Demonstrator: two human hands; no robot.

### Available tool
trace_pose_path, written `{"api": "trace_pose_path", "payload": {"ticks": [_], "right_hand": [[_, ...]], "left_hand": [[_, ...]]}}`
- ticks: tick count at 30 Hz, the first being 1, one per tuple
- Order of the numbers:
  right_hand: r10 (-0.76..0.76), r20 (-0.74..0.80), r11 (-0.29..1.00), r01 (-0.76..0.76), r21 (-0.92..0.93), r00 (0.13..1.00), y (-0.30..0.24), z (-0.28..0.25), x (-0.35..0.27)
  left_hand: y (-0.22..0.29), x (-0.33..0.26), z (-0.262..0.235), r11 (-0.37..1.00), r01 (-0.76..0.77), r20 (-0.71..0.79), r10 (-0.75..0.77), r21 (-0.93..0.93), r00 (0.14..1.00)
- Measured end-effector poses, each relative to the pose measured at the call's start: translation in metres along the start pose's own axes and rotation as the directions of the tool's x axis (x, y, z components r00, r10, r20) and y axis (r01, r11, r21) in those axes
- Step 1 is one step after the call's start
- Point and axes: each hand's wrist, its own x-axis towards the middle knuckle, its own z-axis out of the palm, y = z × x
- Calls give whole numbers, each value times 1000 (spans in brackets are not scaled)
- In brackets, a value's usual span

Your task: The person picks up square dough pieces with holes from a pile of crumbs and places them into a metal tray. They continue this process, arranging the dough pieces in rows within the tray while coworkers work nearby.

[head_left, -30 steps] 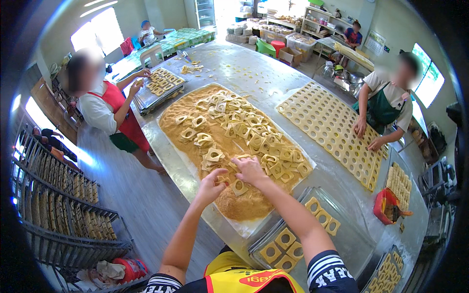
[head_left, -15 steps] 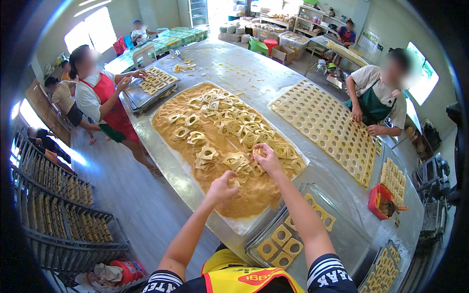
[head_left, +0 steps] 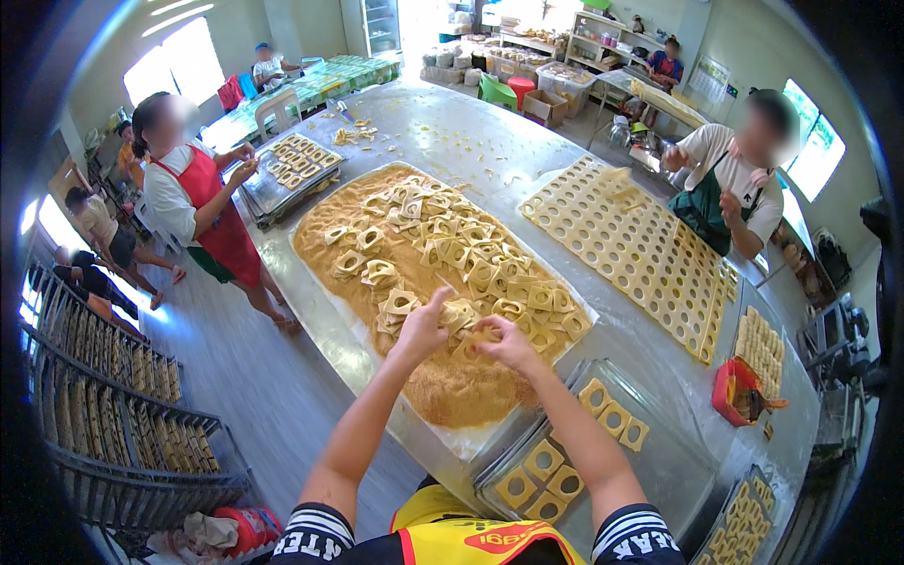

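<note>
L hand (head_left: 424, 326): part-open, nil seen held | R hand (head_left: 509, 345): half-curled, hold can't tell | dough pile (head_left: 482, 275): just beyond hands, axis far-L to near-R, R nearer

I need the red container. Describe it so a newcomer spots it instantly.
Start at the big metal table and its broad dough sheet full of round holes. Right of the sheet's near end, next to a block of small pale pieces, sits the red container. A tool's handle juts over its rim, and its red walls stand out from the pale dough nearby.
</note>
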Motion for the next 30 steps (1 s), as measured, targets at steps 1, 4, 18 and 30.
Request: {"api": "trace_pose_path", "payload": {"ticks": [1,4,18,30], "right_hand": [[47,-12,987,-45,155,999,4,-10,2],[124,-151,991,-115,66,981,-13,-14,-10],[184,-153,922,-117,370,971,51,-22,-1],[-276,154,604,296,-740,949,8,69,17]], "left_hand": [[-5,2,7,961,-84,55,72,263,996],[-19,0,18,821,-194,113,159,537,981],[46,-69,11,920,-282,342,182,271,922],[3,-81,-25,293,237,92,-435,-926,896]]}}
